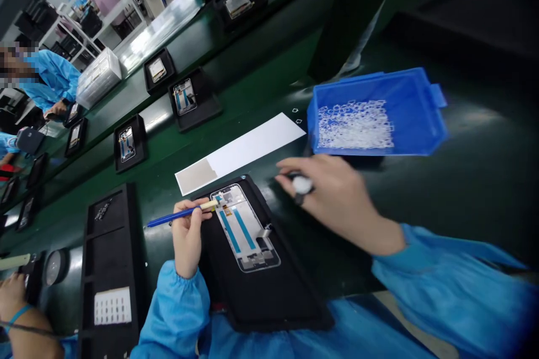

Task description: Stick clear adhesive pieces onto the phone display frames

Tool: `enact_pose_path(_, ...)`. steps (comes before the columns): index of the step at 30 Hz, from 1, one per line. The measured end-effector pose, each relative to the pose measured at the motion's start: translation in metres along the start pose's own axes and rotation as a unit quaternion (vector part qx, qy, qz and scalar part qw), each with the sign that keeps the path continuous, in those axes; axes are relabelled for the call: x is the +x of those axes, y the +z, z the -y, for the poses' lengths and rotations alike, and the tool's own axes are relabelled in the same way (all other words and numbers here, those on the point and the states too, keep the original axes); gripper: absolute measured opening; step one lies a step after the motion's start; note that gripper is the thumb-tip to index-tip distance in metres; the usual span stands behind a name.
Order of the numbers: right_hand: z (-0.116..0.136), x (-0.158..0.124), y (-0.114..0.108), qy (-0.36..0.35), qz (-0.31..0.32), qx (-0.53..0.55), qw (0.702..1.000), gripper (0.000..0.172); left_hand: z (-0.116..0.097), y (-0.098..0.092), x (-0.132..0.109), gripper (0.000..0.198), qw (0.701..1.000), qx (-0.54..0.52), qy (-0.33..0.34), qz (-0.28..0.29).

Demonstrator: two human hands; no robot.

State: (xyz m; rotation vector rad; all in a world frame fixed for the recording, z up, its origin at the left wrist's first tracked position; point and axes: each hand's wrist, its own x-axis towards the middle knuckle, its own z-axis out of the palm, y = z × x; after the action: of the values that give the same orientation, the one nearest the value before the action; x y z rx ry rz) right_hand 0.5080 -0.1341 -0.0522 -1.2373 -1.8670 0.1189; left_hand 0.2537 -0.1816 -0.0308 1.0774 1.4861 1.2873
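My left hand [188, 241] is closed around a blue pen-like stick with a cream end [174, 216]. The cream end points at the top left corner of an open phone frame [241, 230], which has two blue strips along its inside. That frame lies in a black tray [273, 297] at the table's near edge. To the right, apart from the tray, my right hand [337, 196] grips a dark tool with a round white end [302, 184]; its exact kind I cannot make out. Behind this hand sits a blue bin [415, 118] holding many small white frame-shaped pieces [356, 126].
A white strip [248, 148] lies behind the tray, with small loose pieces near its far end. At left stands a compartmented black tray [107, 263]. Further back are phone trays [129, 143] and a co-worker in blue [50, 78]. Another person's hand [12, 294] is at lower left.
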Motion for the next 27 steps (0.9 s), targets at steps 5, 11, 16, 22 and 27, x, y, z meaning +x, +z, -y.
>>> enact_pose_path(5, 0.034, 0.011, 0.038, -0.051, 0.097, 0.016, 0.994, 0.017, 0.000, 0.006, 0.002, 0.033, 0.995, 0.065, 0.070, -0.022)
enact_pose_path(11, 0.030, 0.010, 0.056, -0.044, 0.113, 0.001, 0.993, 0.025, 0.004, 0.007, 0.000, 0.033, 0.994, 0.051, 0.082, -0.042)
enact_pose_path(16, 0.035, 0.003, 0.050, -0.064, 0.123, -0.010, 0.990, 0.041, 0.005, 0.003, -0.004, 0.030, 0.993, 0.064, 0.089, -0.044)
enact_pose_path(22, 0.033, 0.001, 0.048, -0.055, 0.134, 0.020, 0.989, 0.044, 0.005, 0.003, -0.006, 0.021, 0.986, 0.128, 0.108, -0.009)
enact_pose_path(27, 0.031, -0.002, 0.046, -0.043, 0.157, 0.088, 0.983, 0.040, 0.001, 0.006, -0.006, 0.015, 0.968, 0.200, 0.149, 0.004)
